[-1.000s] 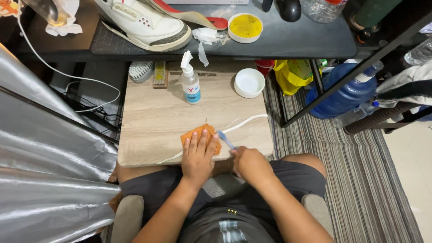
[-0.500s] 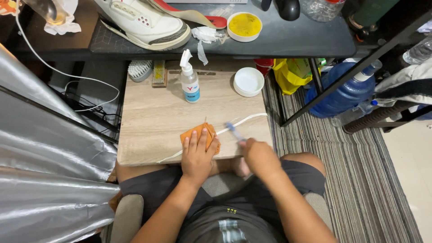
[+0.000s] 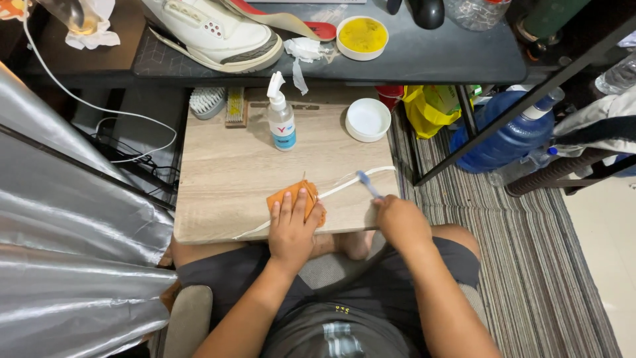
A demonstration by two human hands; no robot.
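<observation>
The left hand lies flat, fingers spread a little, pressing down on an orange cloth near the lower centre of the frame, at the front edge of the wooden surface. The cloth sits under the fingers, with only its upper part and corners showing beyond the fingertips. A white shoelace runs across the surface from the lower left, passes under the cloth and the hand, and curves up to the right edge of the board. The right hand is just right of centre, closed around the handle of a small blue brush; its bristle end points up and left and meets the lace just right of the cloth. The two hands are near each other but apart, with the lace stretched between them. Further up the surface stand a spray bottle with a white trigger head, a white round lid to its right, and two scrub brushes at the upper left corner. On the dark shelf along the top of the frame lie a white sneaker and a round tub of yellow paste. A large blue water jug stands on the striped rug at the right.
</observation>
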